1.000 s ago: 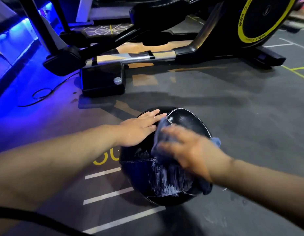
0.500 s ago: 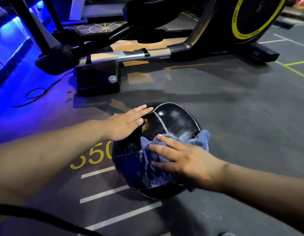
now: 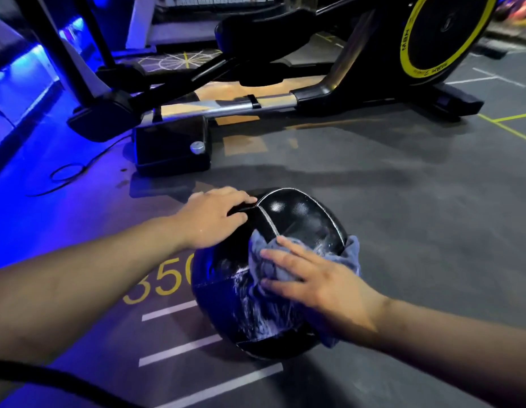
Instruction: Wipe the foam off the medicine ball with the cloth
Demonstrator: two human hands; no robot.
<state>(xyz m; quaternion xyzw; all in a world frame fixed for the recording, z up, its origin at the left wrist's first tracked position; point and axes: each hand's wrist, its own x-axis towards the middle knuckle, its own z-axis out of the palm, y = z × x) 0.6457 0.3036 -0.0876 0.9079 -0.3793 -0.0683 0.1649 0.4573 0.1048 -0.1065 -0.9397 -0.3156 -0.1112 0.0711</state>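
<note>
A black medicine ball (image 3: 300, 213) with white seams sits on the gym floor in the lower middle of the head view. White foam streaks (image 3: 255, 313) run down its near side. My left hand (image 3: 211, 219) rests flat on the ball's upper left, fingers straight. My right hand (image 3: 311, 278) presses a blue-grey cloth (image 3: 351, 251) against the ball's near top, fingers spread over the cloth. Part of the cloth hangs below my right wrist.
An elliptical trainer (image 3: 255, 104) with a yellow-ringed flywheel (image 3: 441, 33) stands just beyond the ball. A black cable (image 3: 64, 172) loops on the floor at the left. Yellow numbers (image 3: 158, 284) and white lines (image 3: 179, 348) mark the dark floor. A black hose (image 3: 64, 381) crosses the bottom left.
My right hand with the cloth swept down the ball's near side, then stayed near the top. My left hand kept resting on the ball's upper left.
</note>
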